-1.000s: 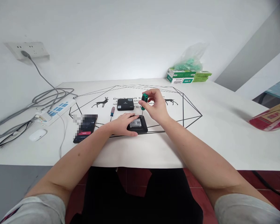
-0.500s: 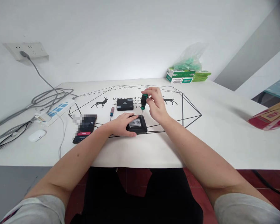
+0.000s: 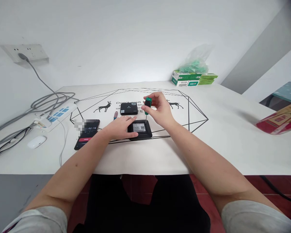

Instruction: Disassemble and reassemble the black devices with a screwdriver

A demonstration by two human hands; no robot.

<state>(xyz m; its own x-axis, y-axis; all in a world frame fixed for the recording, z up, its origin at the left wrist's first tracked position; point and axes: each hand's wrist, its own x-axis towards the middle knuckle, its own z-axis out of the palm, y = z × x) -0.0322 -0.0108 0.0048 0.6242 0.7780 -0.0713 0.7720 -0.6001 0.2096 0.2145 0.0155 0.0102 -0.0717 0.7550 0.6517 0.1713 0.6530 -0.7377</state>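
A flat black box (image 3: 149,131) with a white label lies on the printed mat, label side up. My left hand (image 3: 121,127) holds it by its left end, the thumb on the near edge and the fingers toward the far edge. In my right hand (image 3: 160,111) is a screwdriver (image 3: 147,103) with a green and black handle, pinched between thumb and fingers. It stands almost upright, its shaft meeting the box near the far right corner; the tip's exact contact is too small to see. Behind my left hand lies a second screwdriver (image 3: 115,115), partly hidden.
A black device lid or case (image 3: 129,109) lies behind the box. On the left are a phone (image 3: 88,131), a white earbud case (image 3: 37,142), glasses (image 3: 12,142), and a power strip (image 3: 60,116) with cables. Green boxes (image 3: 187,78) stand by the wall; a red package (image 3: 278,121) is at right.
The screwdriver handle has turned in my right fingers, and that thumb now lies across it. My left fingers have drawn back leftward, showing more of the label. The view has shifted slightly.
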